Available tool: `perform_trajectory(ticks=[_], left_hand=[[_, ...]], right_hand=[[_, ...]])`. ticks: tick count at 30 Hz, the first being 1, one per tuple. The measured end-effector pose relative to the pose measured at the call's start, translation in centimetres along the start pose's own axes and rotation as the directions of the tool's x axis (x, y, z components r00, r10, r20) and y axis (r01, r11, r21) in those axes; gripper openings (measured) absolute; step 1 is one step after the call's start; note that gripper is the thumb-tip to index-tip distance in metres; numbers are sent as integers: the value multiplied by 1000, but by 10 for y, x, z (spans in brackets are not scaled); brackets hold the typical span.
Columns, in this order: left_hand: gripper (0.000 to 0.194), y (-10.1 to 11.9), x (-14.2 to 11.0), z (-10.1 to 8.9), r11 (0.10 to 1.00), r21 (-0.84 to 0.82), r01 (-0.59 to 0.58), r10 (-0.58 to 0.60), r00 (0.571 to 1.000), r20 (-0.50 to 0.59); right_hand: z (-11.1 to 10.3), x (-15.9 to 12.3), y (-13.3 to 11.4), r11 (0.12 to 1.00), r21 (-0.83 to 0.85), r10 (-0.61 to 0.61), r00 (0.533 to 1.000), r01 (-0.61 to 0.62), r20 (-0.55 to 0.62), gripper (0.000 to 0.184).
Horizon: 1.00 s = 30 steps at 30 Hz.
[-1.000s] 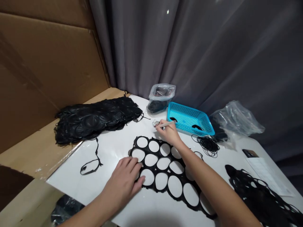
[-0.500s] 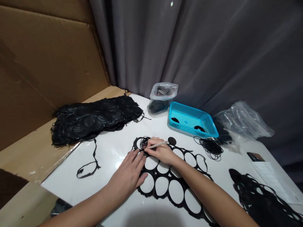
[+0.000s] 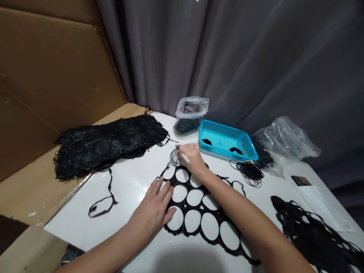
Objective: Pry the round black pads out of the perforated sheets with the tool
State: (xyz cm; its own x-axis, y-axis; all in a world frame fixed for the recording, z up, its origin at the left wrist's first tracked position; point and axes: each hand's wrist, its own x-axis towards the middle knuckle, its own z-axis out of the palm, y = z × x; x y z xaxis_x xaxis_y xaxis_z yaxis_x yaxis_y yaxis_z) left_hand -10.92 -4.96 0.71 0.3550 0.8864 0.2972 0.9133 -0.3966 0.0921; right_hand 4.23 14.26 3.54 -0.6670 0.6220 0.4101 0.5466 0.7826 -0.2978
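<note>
Black sheet [image 3: 219, 214], full of round holes, flat on a white table [image 3: 133, 170] at the lower centre of the frame. Left hand [image 3: 153, 203] spread palm-down on the sheet's left edge, thumb apart from the fingers. Right hand [image 3: 192, 157], blurred, curled around a pale stick [image 3: 185, 157] near the frame's middle, over the sheet's upper edge; thin rings [image 3: 173, 155] at the fingertips, cannot tell whether pinched or hooked. Blue basket [image 3: 220, 143] with black discs [image 3: 207, 141] right of centre, black coil [image 3: 251, 173] just below, black heap [image 3: 110, 142] at left.
</note>
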Motion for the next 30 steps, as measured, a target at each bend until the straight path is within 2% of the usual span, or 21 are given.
perform_trajectory(ticks=[2, 3, 5, 7, 10, 12, 14, 17, 20, 25, 30], left_hand=[[45, 0, 0, -1, 1000, 16, -8, 8, 1000, -4], [44, 0, -1, -3, 1000, 21, -13, 13, 1000, -9], [43, -1, 1, -7, 999, 30, -20, 21, 1000, -14], [40, -2, 4, -12, 999, 30, -10, 10, 1000, -5], [37, -4, 13, -17, 1000, -12, -14, 14, 1000, 4], [38, -4, 19, -16, 997, -61, -54, 54, 999, 1], [42, -4, 22, -10, 992, -83, -95, 95, 995, 1], [48, -3, 22, 1, 992, -50, -119, 120, 993, 12], [51, -3, 20, 5, 992, -53, -113, 114, 993, 10], [49, -3, 19, 3, 992, -62, -112, 113, 994, 7], [49, -2, 18, 4, 992, -46, -117, 117, 993, 5]], right_hand=[[-10, 16, 20, 969, -43, 233, 959, -243, -164, 15], [-16, 20, 29, 949, -41, 298, 929, -314, -220, 15], [-28, 17, 39, 933, 10, 349, 898, -359, -267, 15], [-36, 3, 37, 932, 133, 358, 909, -336, -211, 16], [-38, -30, 17, 896, 336, 308, 951, -290, 1, 20], [-34, -51, -1, 876, 387, 259, 958, -287, 124, 20], [-28, -66, -17, 864, 401, 247, 950, -304, 188, 19], [-21, -79, -30, 838, 424, 284, 938, -344, 199, 20], [-17, -83, -32, 837, 421, 297, 936, -350, 188, 20], [-15, -86, -32, 844, 425, 278, 944, -328, 176, 20], [-13, -87, -34, 875, 418, 211, 970, -244, 124, 20]])
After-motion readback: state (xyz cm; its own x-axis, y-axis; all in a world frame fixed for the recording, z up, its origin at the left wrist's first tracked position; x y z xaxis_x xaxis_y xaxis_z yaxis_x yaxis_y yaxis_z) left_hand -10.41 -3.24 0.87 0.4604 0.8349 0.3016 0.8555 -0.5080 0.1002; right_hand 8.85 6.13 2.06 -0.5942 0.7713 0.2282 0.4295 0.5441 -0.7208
